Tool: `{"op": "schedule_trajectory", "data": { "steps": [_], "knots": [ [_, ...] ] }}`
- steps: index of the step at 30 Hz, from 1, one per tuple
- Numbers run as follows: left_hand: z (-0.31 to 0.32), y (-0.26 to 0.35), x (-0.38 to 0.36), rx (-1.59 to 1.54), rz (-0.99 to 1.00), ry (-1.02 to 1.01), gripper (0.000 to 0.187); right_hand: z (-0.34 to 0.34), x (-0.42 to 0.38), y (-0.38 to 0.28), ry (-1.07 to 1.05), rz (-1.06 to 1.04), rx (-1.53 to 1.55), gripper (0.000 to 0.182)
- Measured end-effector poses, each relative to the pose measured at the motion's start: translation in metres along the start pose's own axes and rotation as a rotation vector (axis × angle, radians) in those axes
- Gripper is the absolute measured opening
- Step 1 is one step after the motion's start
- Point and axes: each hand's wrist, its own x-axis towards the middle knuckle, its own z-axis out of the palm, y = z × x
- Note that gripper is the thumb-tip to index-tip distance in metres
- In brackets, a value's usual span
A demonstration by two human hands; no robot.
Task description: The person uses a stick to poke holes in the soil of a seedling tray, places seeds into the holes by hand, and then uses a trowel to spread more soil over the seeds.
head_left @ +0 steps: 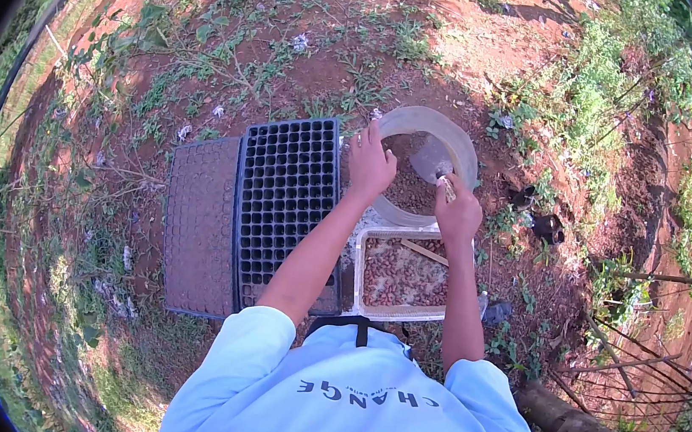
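My left hand (371, 165) grips the left rim of a round whitish plastic tub (466, 149), its fingers over the edge. Dark soil (404, 190) lies in the bottom of the tub. In my right hand (459, 212) is the pale handle of a hand trowel (429, 157), whose grey blade is inside the tub against the soil. Below the tub, a rectangular white tray (359, 281) holds reddish-brown seeds (399, 277) and a flat wooden stick (425, 251). Left of my left forearm is a black seedling tray (287, 192) with mostly unfilled cells; soil shows in its nearest cells.
A second seedling tray (202, 221), covered with soil, lies at the far left. Small black pots (547, 229) and a clear bottle (496, 310) are on the right. A log (586, 431) lies at lower right. Weeds and thin branches cover the reddish ground.
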Motion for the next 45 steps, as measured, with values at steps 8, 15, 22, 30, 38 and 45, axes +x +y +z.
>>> {"op": "schedule_trajectory", "data": {
  "steps": [8, 15, 22, 30, 38, 45],
  "knots": [
    [0.000, 0.000, 0.000, 0.009, 0.013, 0.007, 0.071, 0.007, 0.019, -0.001, -0.128, -0.172, -0.195, 0.023],
    [-0.003, 0.001, 0.000, 0.004, 0.003, -0.005, 0.071, 0.059, 0.018, 0.007, -0.174, -0.307, -0.158, 0.020],
    [0.000, 0.000, -0.002, -0.021, 0.018, 0.011, 0.072, 0.053, 0.036, 0.004, -0.380, 0.276, 0.168, 0.026],
    [-0.006, 0.000, -0.004, -0.019, -0.004, -0.053, 0.074, 0.053, 0.030, 0.019, -0.349, -0.018, 0.109, 0.027],
    [-0.008, 0.002, -0.007, -0.043, 0.011, -0.077, 0.074, 0.030, 0.041, 0.024, -0.485, -0.365, -0.227, 0.034],
    [-0.011, 0.004, -0.011, -0.023, -0.009, -0.086, 0.073, -0.019, 0.077, 0.002, -0.413, -0.450, -0.354, 0.039]
  ]
}}
